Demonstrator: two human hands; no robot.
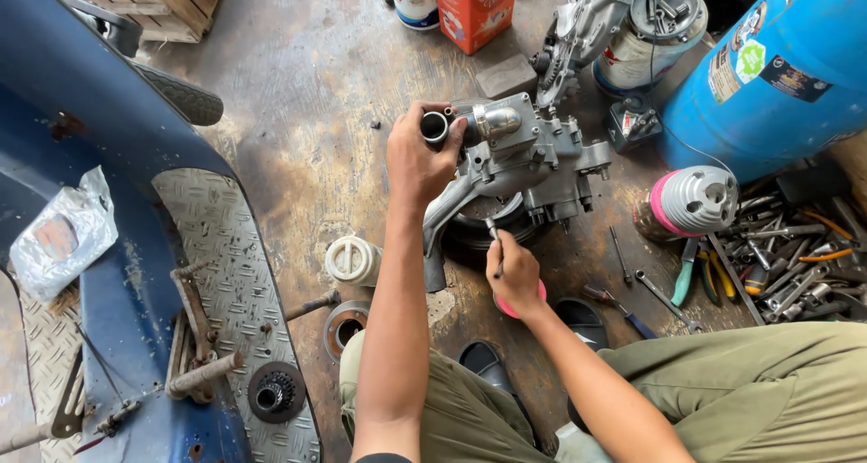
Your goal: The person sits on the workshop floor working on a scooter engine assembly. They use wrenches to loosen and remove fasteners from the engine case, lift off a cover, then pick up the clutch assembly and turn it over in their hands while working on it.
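My left hand (417, 160) grips the heavy, rigid grey metal engine casing (528, 165) by its pipe stub; my right hand (517, 275) pinches a thin tool (497, 251).

Both forearms are bare, with no sleeves, gloves or watch showing. Olive-green trousers (777, 382) cover the bent legs (creased at the knees), and black sandals (578, 318) are worn.
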